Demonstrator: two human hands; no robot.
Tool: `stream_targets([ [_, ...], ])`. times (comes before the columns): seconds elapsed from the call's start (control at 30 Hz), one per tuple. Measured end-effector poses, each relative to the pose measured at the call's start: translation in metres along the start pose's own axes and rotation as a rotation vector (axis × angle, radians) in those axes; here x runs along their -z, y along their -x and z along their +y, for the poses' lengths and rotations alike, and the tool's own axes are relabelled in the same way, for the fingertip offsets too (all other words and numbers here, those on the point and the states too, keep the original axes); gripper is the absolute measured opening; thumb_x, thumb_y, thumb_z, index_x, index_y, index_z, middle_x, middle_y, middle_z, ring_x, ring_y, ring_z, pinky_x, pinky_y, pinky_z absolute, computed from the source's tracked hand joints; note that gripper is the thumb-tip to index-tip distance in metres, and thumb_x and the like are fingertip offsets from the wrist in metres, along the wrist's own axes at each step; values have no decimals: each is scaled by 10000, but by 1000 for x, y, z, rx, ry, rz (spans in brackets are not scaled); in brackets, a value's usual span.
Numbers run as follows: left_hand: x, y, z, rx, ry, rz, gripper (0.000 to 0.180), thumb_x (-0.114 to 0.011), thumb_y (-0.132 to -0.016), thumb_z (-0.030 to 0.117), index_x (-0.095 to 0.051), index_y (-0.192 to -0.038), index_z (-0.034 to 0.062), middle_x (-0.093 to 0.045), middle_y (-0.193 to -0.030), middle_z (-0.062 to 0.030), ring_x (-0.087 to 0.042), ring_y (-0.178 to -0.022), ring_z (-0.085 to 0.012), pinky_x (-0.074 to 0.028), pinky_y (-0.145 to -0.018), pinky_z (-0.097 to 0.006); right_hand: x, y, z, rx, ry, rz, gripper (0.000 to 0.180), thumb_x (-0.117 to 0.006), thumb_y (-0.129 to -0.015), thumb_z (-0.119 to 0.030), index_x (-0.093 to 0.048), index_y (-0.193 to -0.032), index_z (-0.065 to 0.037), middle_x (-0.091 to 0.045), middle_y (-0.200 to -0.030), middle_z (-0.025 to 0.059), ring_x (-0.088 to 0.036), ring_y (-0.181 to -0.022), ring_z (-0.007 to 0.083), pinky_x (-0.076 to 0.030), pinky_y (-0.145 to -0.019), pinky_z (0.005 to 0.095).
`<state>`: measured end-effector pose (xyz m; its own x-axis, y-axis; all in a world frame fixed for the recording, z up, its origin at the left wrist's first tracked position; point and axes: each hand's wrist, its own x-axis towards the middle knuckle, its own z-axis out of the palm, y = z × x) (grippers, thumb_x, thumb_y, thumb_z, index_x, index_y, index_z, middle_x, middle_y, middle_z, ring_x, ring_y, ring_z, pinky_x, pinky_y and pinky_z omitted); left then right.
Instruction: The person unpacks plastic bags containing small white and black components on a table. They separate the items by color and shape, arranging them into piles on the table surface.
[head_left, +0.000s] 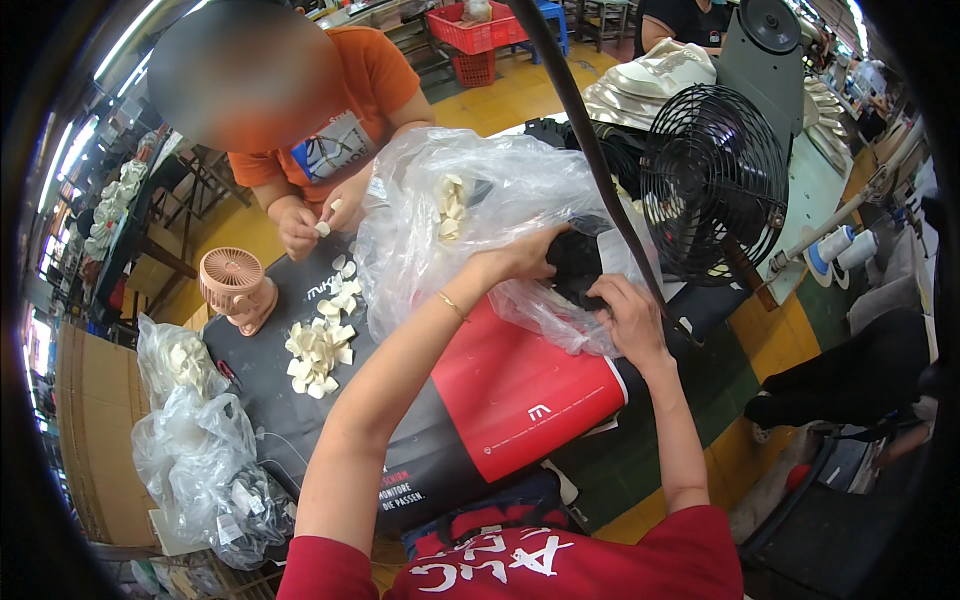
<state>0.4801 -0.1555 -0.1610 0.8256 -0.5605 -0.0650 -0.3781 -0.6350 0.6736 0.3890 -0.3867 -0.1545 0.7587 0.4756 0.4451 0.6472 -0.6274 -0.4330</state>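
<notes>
My left hand (520, 255) reaches into a large clear plastic bag (470, 210) lying on the black and red table cover (510, 390). It grips a black piece (578, 262) inside the bag. My right hand (628, 315) pinches the lower end of the same black piece at the bag's opening. Several small cream pieces (450, 208) show through the bag's far side.
A pile of cream pieces (320, 350) lies on the cover. Across the table a person in an orange shirt (345, 110) holds a cream piece. A pink mini fan (235, 285) stands left, a black fan (712, 185) right. Crumpled plastic bags (195, 450) sit at the lower left.
</notes>
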Motion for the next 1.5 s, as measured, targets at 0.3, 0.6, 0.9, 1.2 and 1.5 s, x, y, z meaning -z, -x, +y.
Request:
stream_targets([
  [0.3, -29, 17, 18, -183, -240, 213, 771, -760, -677, -32, -421, -1366, 32, -551, -1232, -268, -580, -1097, -439, -513, -904, -451, -10, 7, -1, 66, 45, 73, 339, -684, -716, 50, -647, -1035, -58, -638, -1062, 82, -654, -971, 314, -537, -807, 405],
  [0.6, -37, 21, 26, -168, -402, 279, 343, -682, -728, -23, -586, -1057, 3, -584, -1038, -239, -641, -922, -413, -548, -786, -430, -19, 14, 7, 145, 80, 157, 322, -708, -701, 19, -670, -1010, -63, -658, -1061, 87, -668, -936, 295, -538, -784, 389],
  [0.9, 3, 12, 17, -160, -5, 574, 223, -723, -815, 159, -692, -1006, 46, -695, -954, -216, -652, -918, -415, -517, -818, -440, -21, 17, 10, 182, 80, 244, 402, -741, -692, -14, -656, -1082, -67, -668, -1067, 92, -674, -908, 299, -534, -761, 395],
  [1.2, 23, 2, 27, 32, 598, 631, 289, -678, -938, 196, -675, -1165, 17, -699, -1060, -72, -647, -956, -180, -506, -873, -315, -24, 18, 10, 165, 98, 213, 428, -737, -696, -30, -659, -1114, -85, -671, -1078, 86, -673, -935, 293, -521, -774, 396],
  [1.5, 11, 78, 75, 248, 1437, 519, 281, -722, -901, 138, -657, -1101, -48, -710, -1031, -109, -689, -889, -182, -572, -797, -311, -24, 18, 9, 143, 93, 189, 430, -714, -680, -13, -659, -1103, -67, -670, -1113, 113, -653, -957, 346, -513, -808, 431],
])
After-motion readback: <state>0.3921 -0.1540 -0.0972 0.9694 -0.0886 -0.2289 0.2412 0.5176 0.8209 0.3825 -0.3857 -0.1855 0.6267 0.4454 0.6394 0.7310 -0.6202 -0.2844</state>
